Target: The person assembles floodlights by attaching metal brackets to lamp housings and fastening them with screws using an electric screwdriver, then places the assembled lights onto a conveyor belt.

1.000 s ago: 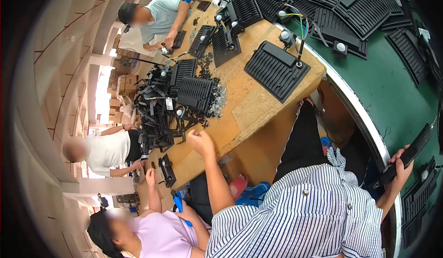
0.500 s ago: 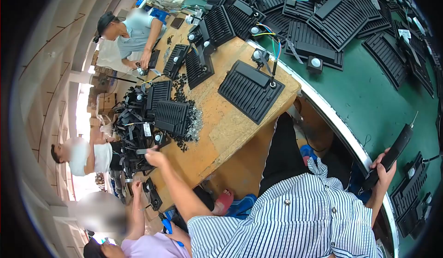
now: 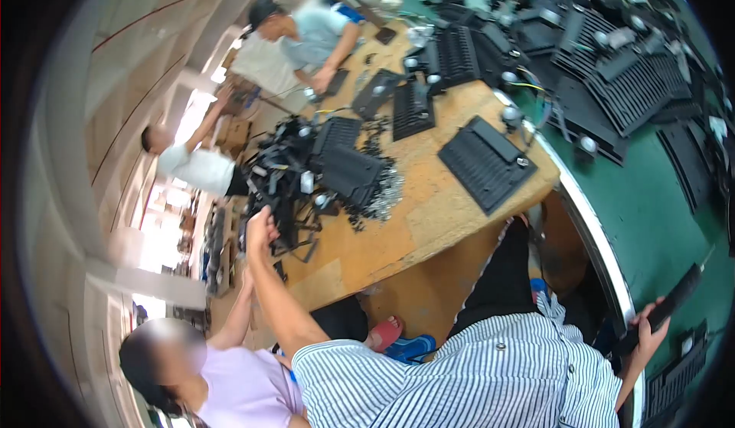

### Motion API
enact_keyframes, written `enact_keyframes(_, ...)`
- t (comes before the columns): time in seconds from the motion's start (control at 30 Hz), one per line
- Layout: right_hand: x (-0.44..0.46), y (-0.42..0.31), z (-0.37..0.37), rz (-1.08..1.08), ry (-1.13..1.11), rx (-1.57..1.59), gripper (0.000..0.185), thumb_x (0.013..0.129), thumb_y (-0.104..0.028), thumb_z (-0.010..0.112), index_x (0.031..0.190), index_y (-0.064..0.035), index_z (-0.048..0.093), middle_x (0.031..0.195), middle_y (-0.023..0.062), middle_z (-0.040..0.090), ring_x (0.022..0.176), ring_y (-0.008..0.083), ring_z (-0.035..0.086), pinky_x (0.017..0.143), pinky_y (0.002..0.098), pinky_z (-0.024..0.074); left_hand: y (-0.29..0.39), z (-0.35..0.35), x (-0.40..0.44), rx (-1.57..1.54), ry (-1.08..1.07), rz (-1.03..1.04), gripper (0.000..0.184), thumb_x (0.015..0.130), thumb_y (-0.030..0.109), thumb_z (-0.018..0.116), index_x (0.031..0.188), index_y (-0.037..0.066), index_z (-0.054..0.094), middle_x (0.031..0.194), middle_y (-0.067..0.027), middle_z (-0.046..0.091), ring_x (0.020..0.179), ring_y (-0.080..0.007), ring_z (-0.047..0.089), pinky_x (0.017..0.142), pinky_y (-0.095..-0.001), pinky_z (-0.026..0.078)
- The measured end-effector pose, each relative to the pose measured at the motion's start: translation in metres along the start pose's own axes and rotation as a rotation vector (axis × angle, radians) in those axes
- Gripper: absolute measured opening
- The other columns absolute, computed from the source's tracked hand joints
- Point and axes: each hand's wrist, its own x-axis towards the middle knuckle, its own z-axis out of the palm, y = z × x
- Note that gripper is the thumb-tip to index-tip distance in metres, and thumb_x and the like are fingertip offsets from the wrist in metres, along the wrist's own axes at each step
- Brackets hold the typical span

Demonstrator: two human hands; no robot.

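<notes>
My left hand reaches to the near left edge of a heap of black brackets. Its fingers are curled together, and what they grip cannot be made out. Wrapped round a black electric screwdriver, my right hand is over the edge of the green table; the thin bit points up and away. A black ribbed floodlight housing with a white-domed sensor lies on the wooden table. More housings rest against the heap, beside small loose black and clear parts.
Many housings are piled on the green table, which has a white edge. A co-worker in pink sits at the left; another works across the wooden table. A third person stands behind the heap.
The view has shifted and blurred. My left hand has moved from over the wooden table to the heap's edge. My right hand still holds the screwdriver. The person behind the heap has raised an arm.
</notes>
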Motion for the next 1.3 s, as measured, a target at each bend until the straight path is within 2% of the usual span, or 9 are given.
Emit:
enact_keyframes(0.23, 0.007, 0.005, -0.01, 0.018, -0.074, -0.027, 0.052, 0.078, -0.005, 0.06, 0.125, 0.0006, 0.038, 0.083, 0.0064, 0.049, 0.069, 0.0125, 0.049, 0.068, 0.0233, 0.0422, 0.064, 0.043, -0.053, 0.575, 0.011, 0.205, 0.042, 0.091, 0.034, 0.049, 0.062, 0.005, 0.053, 0.05, -0.0054, 0.047, 0.039, -0.0162, 0.044, 0.041, -0.0306, 0.035)
enact_keyframes(0.4, 0.002, -0.001, -0.001, 0.022, -0.07, 0.019, 0.051, 0.078, -0.004, 0.059, 0.124, 0.0008, 0.038, 0.084, 0.0063, 0.05, 0.069, 0.0126, 0.049, 0.067, 0.0234, 0.0425, 0.11, 0.147, -0.152, 0.794, 0.005, 0.93, 0.037, 0.092, 0.03, 0.043, 0.08, 0.0, 0.061, 0.062, -0.0193, 0.055, 0.06, -0.0289, 0.058, 0.054, -0.0375, 0.043)
enact_keyframes(0.43, 0.003, -0.002, -0.001, 0.023, -0.064, 0.023, 0.051, 0.078, -0.003, 0.059, 0.124, 0.0008, 0.038, 0.084, 0.0063, 0.049, 0.069, 0.0127, 0.049, 0.067, 0.0234, 0.0426, 0.112, 0.179, -0.175, 0.672, -0.056, 0.853, 0.028, 0.09, 0.023, 0.047, 0.082, 0.001, 0.063, 0.064, -0.0169, 0.056, 0.063, -0.0275, 0.06, 0.054, -0.0381, 0.044)
enact_keyframes(0.47, 0.003, -0.001, -0.003, 0.023, -0.071, 0.021, 0.051, 0.078, -0.003, 0.059, 0.125, 0.0007, 0.038, 0.084, 0.0062, 0.05, 0.069, 0.0127, 0.049, 0.068, 0.0235, 0.043, 0.103, 0.208, -0.175, 0.761, -0.101, 1.301, 0.021, 0.088, 0.017, 0.052, 0.075, 0.004, 0.062, 0.064, -0.0131, 0.056, 0.057, -0.0274, 0.057, 0.051, -0.0404, 0.043)
enact_keyframes(0.53, 0.004, 0.003, -0.008, 0.023, -0.077, 0.019, 0.051, 0.078, -0.003, 0.059, 0.125, 0.0006, 0.038, 0.083, 0.006, 0.05, 0.069, 0.0127, 0.05, 0.068, 0.0235, 0.0437, 0.082, 0.261, -0.183, 0.785, -0.077, 1.623, 0.022, 0.082, 0.021, 0.063, 0.066, 0.009, 0.053, 0.062, -0.0047, 0.05, 0.061, -0.0228, 0.052, 0.061, -0.0374, 0.041)
enact_keyframes(0.8, -0.003, -0.019, 0.018, 0.018, 0.043, 0.013, 0.048, 0.07, -0.003, 0.055, 0.116, 0.0007, 0.041, 0.078, 0.0056, 0.051, 0.062, 0.0135, 0.053, 0.061, 0.0261, 0.047, -0.012, 0.363, -0.145, 0.798, -0.04, 1.603, 0.026, 0.081, 0.023, 0.063, 0.067, 0.01, 0.045, 0.062, -0.0058, 0.046, 0.064, -0.024, 0.048, 0.064, -0.0377, 0.038)
enact_keyframes(1.1, -0.003, -0.031, 0.033, 0.009, 0.059, -0.041, 0.047, 0.068, -0.004, 0.053, 0.113, 0.0009, 0.041, 0.076, 0.0058, 0.05, 0.062, 0.013, 0.052, 0.061, 0.0261, 0.0469, -0.018, 0.388, -0.159, 0.605, -0.157, 1.507, 0.026, 0.08, 0.02, 0.064, 0.067, 0.01, 0.044, 0.064, -0.0056, 0.047, 0.067, -0.0246, 0.048, 0.066, -0.0388, 0.039)
enact_keyframes(1.2, -0.004, -0.033, 0.032, 0.01, 0.069, -0.06, 0.047, 0.068, -0.005, 0.052, 0.113, 0.0009, 0.041, 0.076, 0.0059, 0.05, 0.061, 0.0131, 0.052, 0.061, 0.0261, 0.0467, -0.021, 0.388, -0.161, 0.594, -0.149, 1.492, 0.019, 0.077, 0.018, 0.066, 0.073, 0.008, 0.05, 0.071, -0.007, 0.048, 0.072, -0.0258, 0.048, 0.069, -0.0401, 0.039)
enact_keyframes(1.3, -0.005, -0.028, 0.027, -0.007, 0.034, -0.075, 0.048, 0.071, -0.009, 0.056, 0.116, 0.0006, 0.041, 0.078, 0.0057, 0.049, 0.064, 0.0132, 0.052, 0.062, 0.0253, 0.0448, -0.025, 0.384, -0.169, 0.603, -0.13, 1.446, 0.026, 0.074, 0.019, 0.069, 0.094, 0.006, 0.057, 0.086, -0.0093, 0.049, 0.085, -0.0283, 0.049, 0.079, -0.0424, 0.039)
